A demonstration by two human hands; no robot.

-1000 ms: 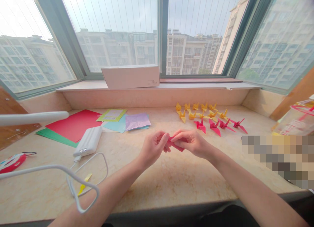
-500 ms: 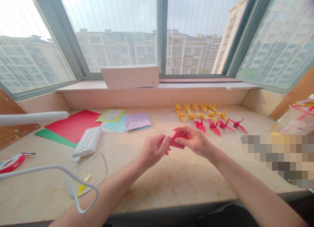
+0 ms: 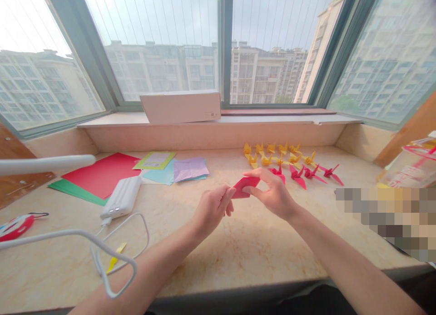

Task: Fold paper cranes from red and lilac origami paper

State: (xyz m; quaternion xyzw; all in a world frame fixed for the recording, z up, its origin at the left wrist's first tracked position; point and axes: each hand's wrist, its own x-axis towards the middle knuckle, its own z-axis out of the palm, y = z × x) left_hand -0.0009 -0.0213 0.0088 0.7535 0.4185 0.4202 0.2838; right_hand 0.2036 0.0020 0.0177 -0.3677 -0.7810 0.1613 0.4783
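Note:
A folded piece of red paper (image 3: pixel 243 187) is held above the countertop between both hands. My left hand (image 3: pixel 215 207) pinches its left end, thumb on top and fingers curled beneath. On the other side, my right hand (image 3: pixel 272 193) grips the right edge between thumb and fingers. Just beyond the right hand stand several red paper cranes (image 3: pixel 297 175), and behind them several yellow paper cranes (image 3: pixel 270 153) in rough rows. The underside of the folded paper is hidden.
A white power bank (image 3: pixel 121 197) with a looped white cable (image 3: pixel 81 233) lies left. Behind it are red paper sheets (image 3: pixel 102 175), green sheets (image 3: pixel 76 190) and a purple sheet (image 3: pixel 190 168). A white box (image 3: pixel 182 107) rests on the sill; a clear plastic cup (image 3: pixel 413 167) stands far right.
The folded red paper has risen slightly and tilted, showing more of its flat face. My right hand has shifted up a little, its thumb now nearer the paper's edge.

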